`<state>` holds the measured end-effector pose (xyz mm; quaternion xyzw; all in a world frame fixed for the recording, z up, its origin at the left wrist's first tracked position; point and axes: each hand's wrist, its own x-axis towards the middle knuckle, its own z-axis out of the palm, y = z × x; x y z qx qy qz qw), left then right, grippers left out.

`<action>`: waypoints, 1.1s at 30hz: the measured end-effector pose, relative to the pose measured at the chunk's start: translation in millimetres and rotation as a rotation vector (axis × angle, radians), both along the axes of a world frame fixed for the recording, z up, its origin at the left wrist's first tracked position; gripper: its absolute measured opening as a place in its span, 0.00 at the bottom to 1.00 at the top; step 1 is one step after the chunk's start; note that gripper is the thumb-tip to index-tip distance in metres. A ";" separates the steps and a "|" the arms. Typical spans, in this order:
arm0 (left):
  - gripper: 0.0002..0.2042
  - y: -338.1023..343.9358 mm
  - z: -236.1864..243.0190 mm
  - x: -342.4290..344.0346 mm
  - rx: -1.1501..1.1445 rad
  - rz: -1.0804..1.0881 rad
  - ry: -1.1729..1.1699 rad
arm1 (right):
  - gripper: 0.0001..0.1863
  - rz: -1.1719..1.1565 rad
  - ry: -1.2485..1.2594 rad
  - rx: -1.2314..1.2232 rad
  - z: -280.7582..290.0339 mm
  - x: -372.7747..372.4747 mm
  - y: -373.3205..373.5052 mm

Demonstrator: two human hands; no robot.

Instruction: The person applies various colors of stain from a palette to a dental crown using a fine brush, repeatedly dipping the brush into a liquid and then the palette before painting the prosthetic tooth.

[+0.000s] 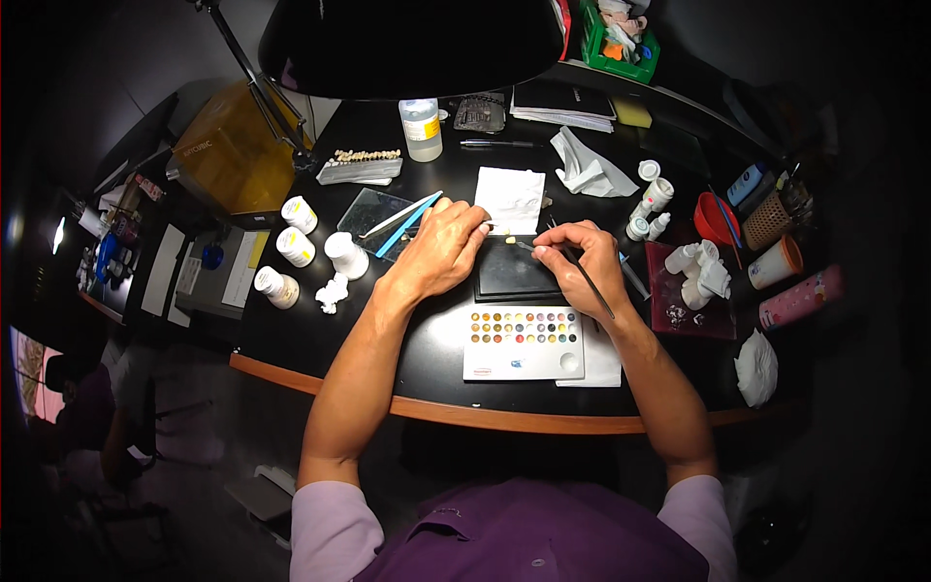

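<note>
My right hand [585,260] pinches a thin dark-handled brush [593,288], its tip angled left toward a small yellowish tooth-like piece [510,240]. Fingers closed, my left hand [448,247] is on the other side of that piece; what its fingertips hold is too small to make out. Beneath and between the hands lies a black flat case [514,282]. A folded white paper towel [511,194] is just beyond the fingertips. Nearer to me, a white palette [524,367] carries rows of small coloured wells. Blue-and-white tweezers [403,229] rest left of my left hand.
White jars [295,247] and a crumpled tissue [332,293] stand at left. A clear bottle [422,131] is at the back, below a dark lamp [412,44]. At right are small bottles [648,206], a dark red tray [693,315] and a red bowl [715,219].
</note>
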<state>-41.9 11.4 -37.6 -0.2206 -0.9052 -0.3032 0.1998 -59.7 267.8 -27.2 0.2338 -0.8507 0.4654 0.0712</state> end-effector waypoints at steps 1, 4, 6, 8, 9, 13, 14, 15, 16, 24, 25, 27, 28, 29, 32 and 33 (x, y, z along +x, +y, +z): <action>0.08 0.2 0.8 0.0 -0.004 -0.003 -0.010 | 0.06 0.000 -0.027 -0.036 -1.3 -0.7 0.1; 0.08 0.7 3.3 1.6 -0.019 0.000 -0.032 | 0.06 0.009 -0.067 -0.079 -3.2 -1.3 0.6; 0.08 -0.3 2.1 1.6 -0.007 -0.006 -0.022 | 0.06 0.020 -0.079 -0.089 -2.8 0.2 -0.1; 0.08 -2.6 0.7 2.0 -0.011 0.002 -0.032 | 0.06 0.012 -0.089 -0.093 -0.4 3.1 -2.3; 0.08 -1.9 -0.2 1.2 -0.017 -0.006 -0.008 | 0.06 0.011 -0.090 -0.090 -0.7 3.2 -1.2; 0.07 -0.5 -1.7 1.4 -0.032 -0.011 0.011 | 0.07 0.023 -0.105 -0.101 -2.9 2.0 1.1; 0.07 -0.5 -1.9 1.5 -0.031 -0.011 0.010 | 0.07 0.030 -0.110 -0.106 -3.4 1.8 1.2; 0.07 -0.7 -2.0 1.4 -0.036 -0.013 0.016 | 0.07 0.030 -0.111 -0.106 -3.6 1.7 1.3; 0.07 -0.7 -2.2 1.2 -0.040 -0.016 0.022 | 0.06 0.038 -0.100 -0.081 -3.6 1.8 1.6; 0.08 1.7 0.2 3.3 -0.053 -0.017 0.016 | 0.07 0.024 -0.122 -0.074 -1.4 4.0 3.3; 0.08 1.7 1.3 3.7 -0.065 -0.021 0.032 | 0.07 0.025 -0.117 -0.074 -1.7 3.8 3.2; 0.08 1.3 0.5 3.3 -0.070 -0.020 0.030 | 0.06 0.025 -0.114 -0.073 -2.0 4.4 3.3; 0.08 1.3 0.3 3.0 -0.075 -0.017 0.031 | 0.06 0.022 -0.102 -0.076 -1.6 4.9 3.2; 0.08 1.4 0.0 2.7 -0.076 -0.019 0.036 | 0.06 0.020 -0.089 -0.080 -1.1 5.4 3.3; 0.08 0.7 0.4 3.3 -0.072 -0.028 0.015 | 0.06 0.003 -0.080 -0.048 1.6 7.0 2.9; 0.08 0.6 2.2 4.0 -0.071 -0.028 0.015 | 0.06 0.004 -0.080 -0.047 2.2 8.0 3.0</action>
